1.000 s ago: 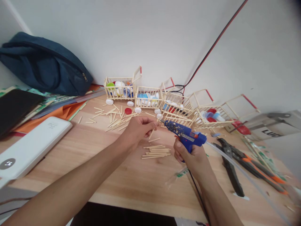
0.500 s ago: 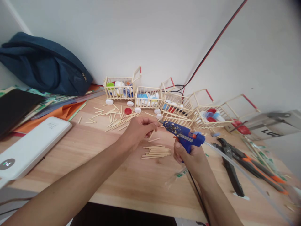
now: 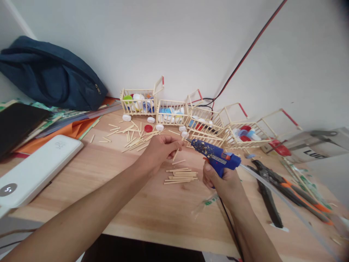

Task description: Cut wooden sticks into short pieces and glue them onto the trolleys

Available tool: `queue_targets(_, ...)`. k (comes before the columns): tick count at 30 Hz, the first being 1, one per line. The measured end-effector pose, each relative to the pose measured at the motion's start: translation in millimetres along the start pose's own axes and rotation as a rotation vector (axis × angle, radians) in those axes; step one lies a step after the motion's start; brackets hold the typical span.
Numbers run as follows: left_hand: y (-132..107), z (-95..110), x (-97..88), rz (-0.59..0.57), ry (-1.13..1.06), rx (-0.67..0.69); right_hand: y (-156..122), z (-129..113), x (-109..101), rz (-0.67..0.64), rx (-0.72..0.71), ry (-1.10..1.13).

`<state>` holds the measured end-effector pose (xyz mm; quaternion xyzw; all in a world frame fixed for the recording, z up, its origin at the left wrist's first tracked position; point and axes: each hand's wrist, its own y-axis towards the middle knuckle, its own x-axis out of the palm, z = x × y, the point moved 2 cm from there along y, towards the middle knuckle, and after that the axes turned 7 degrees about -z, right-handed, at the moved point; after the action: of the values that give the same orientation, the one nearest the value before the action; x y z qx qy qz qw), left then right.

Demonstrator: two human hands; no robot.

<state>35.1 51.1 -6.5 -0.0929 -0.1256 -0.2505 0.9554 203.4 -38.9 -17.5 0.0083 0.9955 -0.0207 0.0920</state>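
My left hand pinches a short wooden stick above the wooden table. My right hand grips a blue glue gun, whose nozzle points left and sits right at the upper end of the stick. A clear glue stick trails from the gun's back. Below the two hands lies a small pile of cut sticks. Behind them stands a row of stick-built carts holding coloured bottle caps.
A scatter of loose sticks lies at the back left. Pliers and orange-handled cutters rest at the right. A white power bank, a dark tablet, papers and a blue bag fill the left side.
The glue gun has shifted slightly right and tilted, its nozzle staying at the stick's end. My left hand has hardly moved.
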Motion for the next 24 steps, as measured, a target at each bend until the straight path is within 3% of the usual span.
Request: queue_targets(24,-0.5,0.8,1.1,-0.009,0.003,-0.017,0.5,0.3,0.9,0.010,0.004,0.000)
